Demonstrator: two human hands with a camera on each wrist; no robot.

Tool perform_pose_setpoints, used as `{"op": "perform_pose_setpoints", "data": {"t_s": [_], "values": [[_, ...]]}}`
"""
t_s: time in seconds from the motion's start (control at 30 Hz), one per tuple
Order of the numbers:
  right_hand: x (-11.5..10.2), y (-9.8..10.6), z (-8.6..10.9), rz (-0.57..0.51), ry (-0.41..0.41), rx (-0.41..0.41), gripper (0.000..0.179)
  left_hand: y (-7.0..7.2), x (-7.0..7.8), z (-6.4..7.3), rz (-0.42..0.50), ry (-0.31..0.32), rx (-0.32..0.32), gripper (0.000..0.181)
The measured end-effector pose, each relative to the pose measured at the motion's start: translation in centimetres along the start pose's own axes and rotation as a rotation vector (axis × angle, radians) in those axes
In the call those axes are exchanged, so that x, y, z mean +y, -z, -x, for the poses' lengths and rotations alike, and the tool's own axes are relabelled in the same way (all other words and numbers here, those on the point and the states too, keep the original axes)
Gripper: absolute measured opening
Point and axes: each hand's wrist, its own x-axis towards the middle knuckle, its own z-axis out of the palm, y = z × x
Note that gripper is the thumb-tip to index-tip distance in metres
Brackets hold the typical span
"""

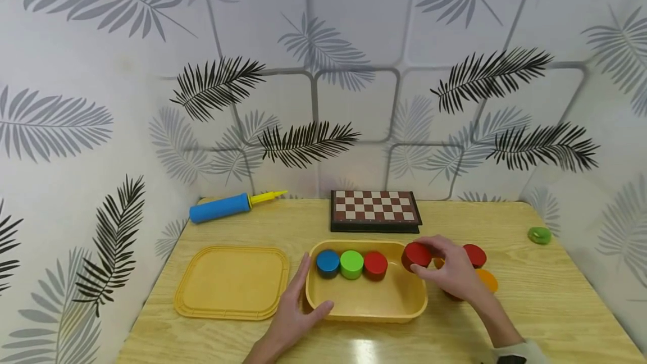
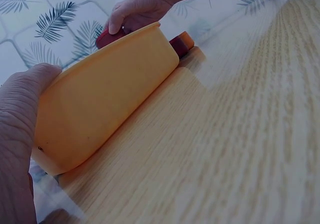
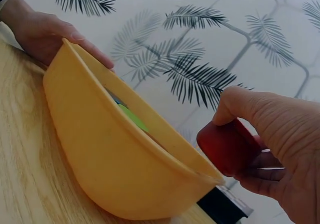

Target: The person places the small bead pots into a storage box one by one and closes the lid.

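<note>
My right hand (image 1: 452, 267) pinches a red round block (image 1: 416, 255) between thumb and fingers, over the right end of a yellow plastic box (image 1: 364, 301). In the right wrist view the held red block (image 3: 227, 146) is tilted beside the box rim. My left hand (image 1: 294, 314) rests at the box's left end, fingers straight along the outside and thumb by the front rim. Inside the box, along its back wall, stand a blue block (image 1: 328, 263), a green block (image 1: 351, 264) and another red block (image 1: 376, 265).
Right of the box, partly behind my right hand, are more blocks, among them a red one (image 1: 475, 255) and an orange one (image 1: 487, 280). A yellow lid (image 1: 232, 282) lies left. Behind are a checkered board (image 1: 374, 206), a blue hand pump (image 1: 221, 208) and a small green item (image 1: 539, 235).
</note>
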Motion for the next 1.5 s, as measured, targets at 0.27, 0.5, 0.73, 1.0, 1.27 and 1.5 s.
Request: {"op": "perform_pose_setpoints", "data": {"t_s": [0.27, 0.5, 0.73, 1.0, 1.27, 1.5], "values": [[-0.9, -1.1, -0.8, 0.062, 0.073, -0.124, 0.047, 0.0, 0.1, 0.1, 0.018, 0.012, -0.003, 0.101], [-2.2, -1.4, -2.1, 0.219, 0.072, -0.303, 0.05, 0.1, 0.2, 0.1, 0.017, -0.002, -0.005, 0.101], [-1.9, -2.2, -2.9, 0.341, 0.085, -0.372, 0.048, -0.1, -0.1, 0.1, 0.016, -0.008, -0.006, 0.101], [-2.2, -2.7, -3.2, 0.448, 0.121, -0.394, 0.047, 0.1, 0.1, 0.0, 0.004, -0.022, 0.0, 0.101], [-2.9, -2.6, -2.8, 0.524, 0.177, -0.352, 0.045, 0.1, 0.0, -0.2, 0.012, -0.028, 0.007, 0.101], [-2.3, -1.9, -1.5, 0.356, 0.162, -0.207, 0.034, 0.3, 0.0, 0.0, 0.016, -0.012, -0.005, 0.101]]}}
